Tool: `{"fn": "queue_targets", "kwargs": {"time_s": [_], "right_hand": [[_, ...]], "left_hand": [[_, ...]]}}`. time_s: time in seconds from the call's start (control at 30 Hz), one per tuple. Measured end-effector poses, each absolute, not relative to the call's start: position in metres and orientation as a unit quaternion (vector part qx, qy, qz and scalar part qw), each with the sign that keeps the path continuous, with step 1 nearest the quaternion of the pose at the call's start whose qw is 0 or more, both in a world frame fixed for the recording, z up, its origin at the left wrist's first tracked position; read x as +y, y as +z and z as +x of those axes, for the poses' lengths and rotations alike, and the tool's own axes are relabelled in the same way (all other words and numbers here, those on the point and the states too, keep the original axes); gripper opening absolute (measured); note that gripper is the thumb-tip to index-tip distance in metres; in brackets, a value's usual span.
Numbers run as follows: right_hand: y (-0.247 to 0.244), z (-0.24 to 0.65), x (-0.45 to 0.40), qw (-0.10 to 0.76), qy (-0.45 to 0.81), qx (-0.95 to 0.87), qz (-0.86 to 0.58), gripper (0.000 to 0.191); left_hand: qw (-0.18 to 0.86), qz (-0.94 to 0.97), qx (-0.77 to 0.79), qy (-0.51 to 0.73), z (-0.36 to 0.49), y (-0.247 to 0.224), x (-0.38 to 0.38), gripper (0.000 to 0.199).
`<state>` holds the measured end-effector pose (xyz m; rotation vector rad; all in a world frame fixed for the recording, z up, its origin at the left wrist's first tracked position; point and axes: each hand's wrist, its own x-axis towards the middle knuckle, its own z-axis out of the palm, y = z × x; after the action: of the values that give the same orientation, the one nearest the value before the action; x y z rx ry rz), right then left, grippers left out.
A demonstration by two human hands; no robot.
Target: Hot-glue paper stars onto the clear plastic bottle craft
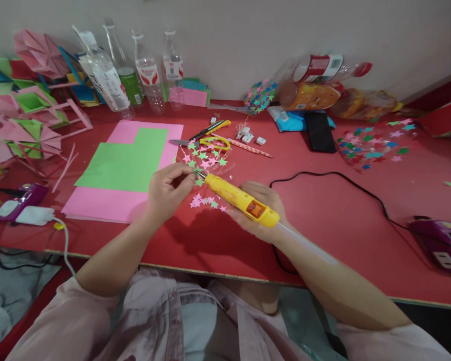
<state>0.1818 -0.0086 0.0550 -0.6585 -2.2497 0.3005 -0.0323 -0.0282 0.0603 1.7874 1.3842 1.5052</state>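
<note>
In the head view, the right hand (253,228) is wrapped around a yellow glue gun (235,194), with a whitish glue stick (304,243) jutting from its rear along the forearm. The gun's metal nozzle points at the left hand (169,193), whose thumb and forefinger are pinched together right by the tip; whatever sits between them is too small to tell. The two hands are apart, with the gun bridging the gap.

Just below the nozzle, between the hands, a small heap of pink and green paper stars (203,201) lies on the red bench (334,210). Beyond the fingertips, more stars spread over a transparent plastic piece (210,158), near yellow-handled scissors (220,142), a cutter knife (210,129), a striped pencil (248,146) and some small white pieces (247,137).

Left of the left hand, a green sheet (124,165) rests on pink sheets (101,203), and farther out is a purple socket block (22,198). Transparent bottles (148,72) stand beyond that hand. Past the right hand, farther back, a black phone (320,131) leans on a blue packet (283,119), with a star-covered plastic piece (372,145) to their right.
</note>
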Motion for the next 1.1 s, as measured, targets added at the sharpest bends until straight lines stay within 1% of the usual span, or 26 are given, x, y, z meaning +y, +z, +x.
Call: {"fn": "queue_targets", "kwargs": {"time_s": [0.13, 0.3, 0.33, 0.4, 0.5, 0.57, 0.63, 0.77, 0.83, 0.9, 0.97, 1.03, 1.07, 1.1], "right_hand": [[0.056, 0.181, -0.009, 0.382, 0.121, -0.879, -0.260, 0.026], [0.061, 0.181, -0.011, 0.375, 0.118, -0.882, -0.260, 0.030], [0.062, 0.181, -0.011, 0.375, 0.112, -0.883, -0.260, 0.030], [0.065, 0.182, -0.010, 0.395, 0.097, -0.876, -0.260, 0.027], [0.069, 0.190, -0.002, 0.452, 0.065, -0.833, -0.312, 0.014], [0.070, 0.199, 0.008, 0.443, 0.030, -0.809, -0.386, 0.009], [0.068, 0.210, 0.021, 0.373, -0.001, -0.814, -0.445, 0.007], [0.055, 0.224, 0.044, 0.180, 0.049, -0.839, -0.510, 0.016], [0.047, 0.223, 0.049, 0.091, 0.080, -0.843, -0.524, 0.014], [0.040, 0.221, 0.051, 0.033, 0.088, -0.843, -0.529, 0.013], [0.038, 0.218, 0.050, 0.006, 0.078, -0.848, -0.524, 0.016], [0.041, 0.217, 0.048, 0.006, 0.047, -0.858, -0.511, 0.019], [0.044, 0.216, 0.045, 0.025, 0.024, -0.867, -0.498, 0.019], [0.049, 0.214, 0.041, 0.064, -0.001, -0.877, -0.477, 0.018]], "left_hand": [[0.169, 0.665, 0.496, 0.532, -0.032, 0.061, -0.028, 0.016], [-0.002, 0.735, 0.444, 0.512, -0.033, 0.061, -0.026, 0.016], [-0.023, 0.746, 0.423, 0.513, -0.034, 0.061, -0.027, 0.015], [-0.031, 0.757, 0.388, 0.525, -0.034, 0.061, -0.028, 0.014], [0.023, 0.739, 0.394, 0.546, -0.034, 0.062, -0.030, 0.013], [0.088, 0.711, 0.427, 0.552, -0.034, 0.063, -0.031, 0.014], [0.162, 0.674, 0.455, 0.559, -0.033, 0.063, -0.031, 0.017], [0.297, 0.610, 0.466, 0.568, -0.031, 0.066, -0.032, 0.015], [0.340, 0.594, 0.464, 0.562, -0.030, 0.067, -0.033, 0.015], [0.373, 0.582, 0.463, 0.554, -0.029, 0.068, -0.034, 0.014], [0.412, 0.569, 0.458, 0.545, -0.028, 0.069, -0.035, 0.014], [0.460, 0.553, 0.449, 0.530, -0.028, 0.068, -0.036, 0.013], [0.484, 0.545, 0.445, 0.520, -0.028, 0.068, -0.037, 0.013], [0.509, 0.535, 0.443, 0.509, -0.028, 0.068, -0.037, 0.013]]}}
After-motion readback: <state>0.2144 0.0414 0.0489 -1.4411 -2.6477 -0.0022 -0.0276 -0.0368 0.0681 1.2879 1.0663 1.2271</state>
